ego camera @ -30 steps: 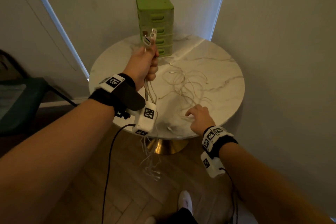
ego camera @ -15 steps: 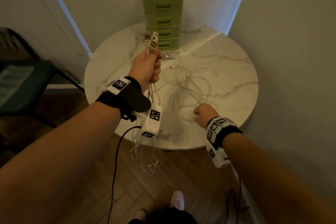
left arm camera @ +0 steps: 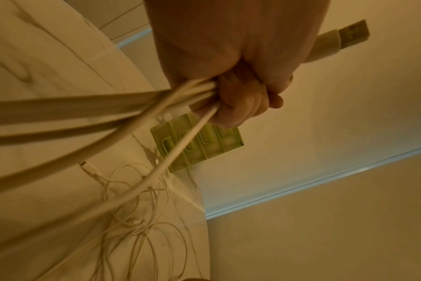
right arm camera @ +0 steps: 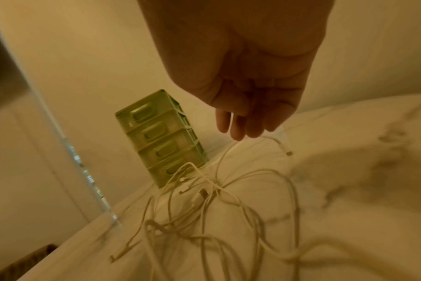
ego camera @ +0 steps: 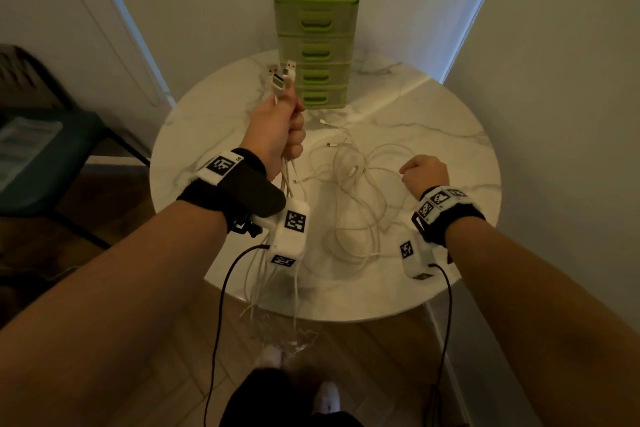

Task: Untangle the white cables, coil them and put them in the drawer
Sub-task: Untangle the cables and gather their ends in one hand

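Right hand (ego camera: 425, 173) grip on cable (right arm camera: 274, 141) unclear; table (ego camera: 450, 156) base hidden.

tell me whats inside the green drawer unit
Cannot be seen: all four drawers of the green drawer unit are closed. The white cables lie outside on the table, some gripped by the left hand.

left hand (ego camera: 277, 130): raised, fisted round cables | right hand (ego camera: 424, 172): low, fingers loosely curled, holding nothing

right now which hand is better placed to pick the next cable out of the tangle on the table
Right. The right hand hangs free over the tangle, while the left hand grips a bundle of cables.
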### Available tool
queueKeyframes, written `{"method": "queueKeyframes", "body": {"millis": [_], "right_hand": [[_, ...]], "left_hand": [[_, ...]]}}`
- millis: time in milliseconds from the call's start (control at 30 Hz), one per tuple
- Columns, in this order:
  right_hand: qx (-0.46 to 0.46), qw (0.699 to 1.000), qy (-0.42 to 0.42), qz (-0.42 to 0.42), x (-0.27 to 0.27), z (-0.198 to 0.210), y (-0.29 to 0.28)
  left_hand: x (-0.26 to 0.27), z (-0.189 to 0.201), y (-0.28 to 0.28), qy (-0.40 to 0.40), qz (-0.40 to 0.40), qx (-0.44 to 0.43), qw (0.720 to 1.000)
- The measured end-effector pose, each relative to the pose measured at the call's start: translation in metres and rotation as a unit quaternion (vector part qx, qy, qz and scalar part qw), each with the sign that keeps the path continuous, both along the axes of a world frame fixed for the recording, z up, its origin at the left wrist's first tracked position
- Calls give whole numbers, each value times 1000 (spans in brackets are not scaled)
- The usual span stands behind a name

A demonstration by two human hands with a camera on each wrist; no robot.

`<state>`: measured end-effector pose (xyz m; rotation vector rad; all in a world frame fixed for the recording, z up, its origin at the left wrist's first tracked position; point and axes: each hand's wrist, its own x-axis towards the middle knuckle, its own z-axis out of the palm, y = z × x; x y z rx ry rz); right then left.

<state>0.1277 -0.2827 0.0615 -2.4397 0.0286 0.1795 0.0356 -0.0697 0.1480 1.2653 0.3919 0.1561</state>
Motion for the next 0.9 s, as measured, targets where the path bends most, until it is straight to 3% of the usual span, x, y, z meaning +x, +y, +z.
{"method": "queueKeyframes", "body": {"millis": [67,233,333,467,567,633,667,767,833,900], "right_hand": [[9,1000,13,17,3,-11,12],[36,980,-52,188,-5,-32,83],[-80,949,-73,295,4,-43,124],[-300,908,-6,294,11,-60,152],[-364,872,-36,326,6,-67,148],[-331,891,-50,308,10,-66,137],[-289,914,-55,279,12,-61,133],[-77,984,-124,103,20,-40,125],[99,982,-162,-14,18,-17,127],[229,958,-161,-56,12,4,140]], "left_hand": [[10,-6,6,14,-14,7,1000],[34,-25,29,42,-44,22,998],[45,-31,42,43,-62,26,997],[57,-44,61,52,-72,21,996],[61,-54,70,61,-56,-2,997],[63,-58,73,69,-48,-25,996],[65,-60,73,71,-48,-38,996],[70,-60,69,73,-60,-68,993],[73,-57,63,65,-70,-79,992],[76,-51,55,47,-81,-70,993]]}}
